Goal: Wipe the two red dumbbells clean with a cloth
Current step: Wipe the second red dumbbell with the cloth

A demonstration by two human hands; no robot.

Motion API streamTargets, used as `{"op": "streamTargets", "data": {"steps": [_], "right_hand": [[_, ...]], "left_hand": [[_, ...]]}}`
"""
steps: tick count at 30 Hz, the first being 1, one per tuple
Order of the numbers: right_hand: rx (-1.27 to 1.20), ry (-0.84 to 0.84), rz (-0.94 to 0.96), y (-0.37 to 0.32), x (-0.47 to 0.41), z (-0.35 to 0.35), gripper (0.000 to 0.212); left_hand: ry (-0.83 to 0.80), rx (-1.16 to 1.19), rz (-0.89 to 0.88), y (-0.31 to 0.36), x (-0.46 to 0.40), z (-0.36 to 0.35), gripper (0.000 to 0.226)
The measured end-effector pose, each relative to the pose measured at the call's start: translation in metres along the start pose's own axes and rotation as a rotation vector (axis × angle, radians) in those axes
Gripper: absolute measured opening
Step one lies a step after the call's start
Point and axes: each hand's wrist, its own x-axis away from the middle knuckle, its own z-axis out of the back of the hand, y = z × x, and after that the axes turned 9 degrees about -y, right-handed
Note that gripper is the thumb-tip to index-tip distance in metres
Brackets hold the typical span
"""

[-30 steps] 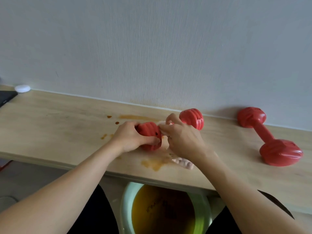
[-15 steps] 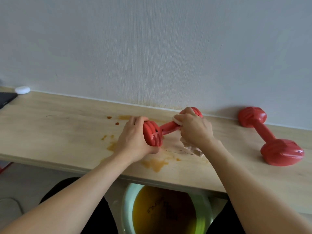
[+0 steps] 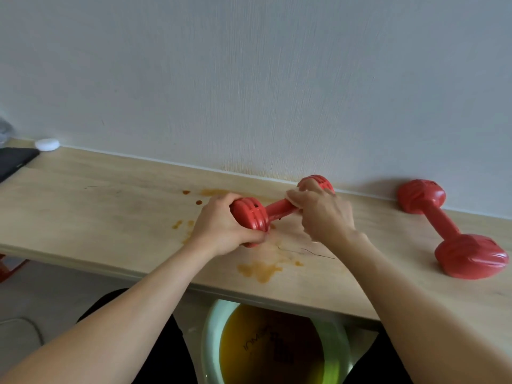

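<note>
Fingers [image 3: 243, 239] of the left hand [image 3: 221, 231] are curled tight around the near head of one dumbbell [image 3: 277, 210], at the table's [image 3: 97, 212] centre. Right-hand [image 3: 324, 214] fingers [image 3: 297, 196] close around the handle by the far head, pressing a pale cloth [image 3: 291, 194], of which only a small edge shows. Orange stains [image 3: 260, 270] lie at 6 o'clock from this dumbbell. At 3 o'clock, well apart, the second dumbbell [image 3: 443, 225] rests on the table untouched. A basin [image 3: 213, 336] with orange liquid sits below the table edge.
</note>
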Motion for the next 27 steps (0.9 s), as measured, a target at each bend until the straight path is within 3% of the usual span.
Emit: {"op": "streamTargets", "data": {"steps": [3, 7, 17, 23, 27], "right_hand": [[-0.012, -0.017, 0.002, -0.01, 0.002, 0.001, 0.039], [-0.075, -0.06, 0.184, -0.035, 0.014, -0.002, 0.045], [-0.03, -0.007, -0.022, -0.003, -0.006, -0.002, 0.032], [-0.126, -0.09, 0.232, -0.025, 0.01, -0.003, 0.04], [-0.062, -0.049, 0.065, 0.0, -0.004, 0.002, 0.033]], "left_hand": [[-0.002, 0.004, 0.006, 0.0, -0.001, 0.001, 0.079], [-0.004, -0.006, 0.024, -0.001, -0.004, 0.002, 0.076], [-0.075, 0.013, 0.016, 0.002, -0.001, 0.005, 0.079], [-0.062, -0.006, 0.026, 0.0, -0.002, 0.006, 0.077], [-0.075, -0.034, 0.008, 0.004, -0.001, 0.006, 0.083]]}}
